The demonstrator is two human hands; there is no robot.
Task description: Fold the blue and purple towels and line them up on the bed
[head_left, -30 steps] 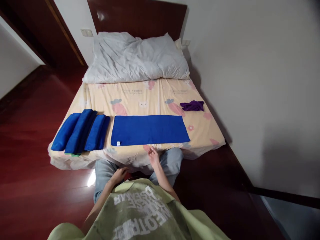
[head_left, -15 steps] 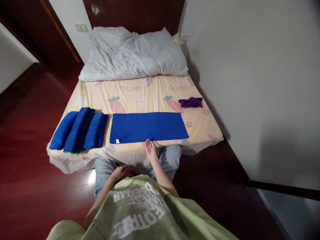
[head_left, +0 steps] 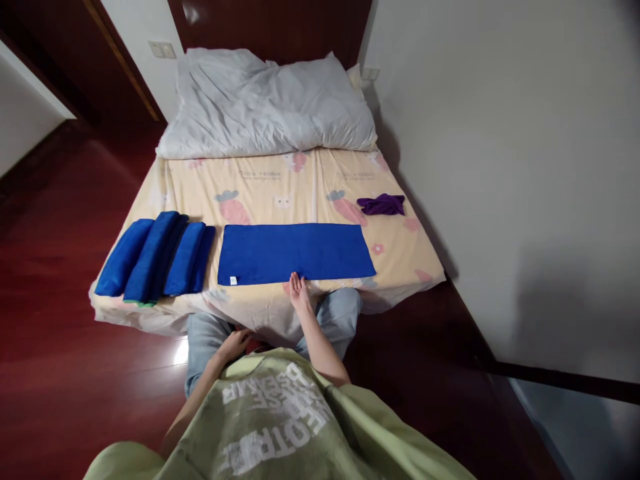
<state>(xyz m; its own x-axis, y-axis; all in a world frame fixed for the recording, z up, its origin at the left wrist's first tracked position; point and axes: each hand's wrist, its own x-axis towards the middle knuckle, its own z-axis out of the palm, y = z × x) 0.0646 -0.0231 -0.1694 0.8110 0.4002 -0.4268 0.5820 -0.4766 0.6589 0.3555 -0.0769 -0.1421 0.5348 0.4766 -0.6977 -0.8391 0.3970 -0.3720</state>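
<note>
A blue towel (head_left: 297,252) lies flat on the bed, long side toward me, with a small white tag at its near left corner. My right hand (head_left: 299,291) is at the middle of its near edge, palm turned up and fingers stretched out. The fingertips overlap the edge; whether they touch the cloth I cannot tell. Low in my lap, my left hand (head_left: 236,344) rests by my thigh, fingers loosely extended and holding nothing visible. Left of the flat towel, several folded blue towels (head_left: 150,257) lie side by side.
A crumpled purple cloth (head_left: 381,205) lies near the bed's right side. A white quilt (head_left: 270,107) is piled by the dark headboard (head_left: 280,27). The patterned sheet (head_left: 300,187) covers the bed. A bare wall (head_left: 500,167) stands to the right.
The view has shifted slightly. My right hand stays at the towel's near edge with its palm up, and my left hand remains in my lap. The towels look unmoved.
</note>
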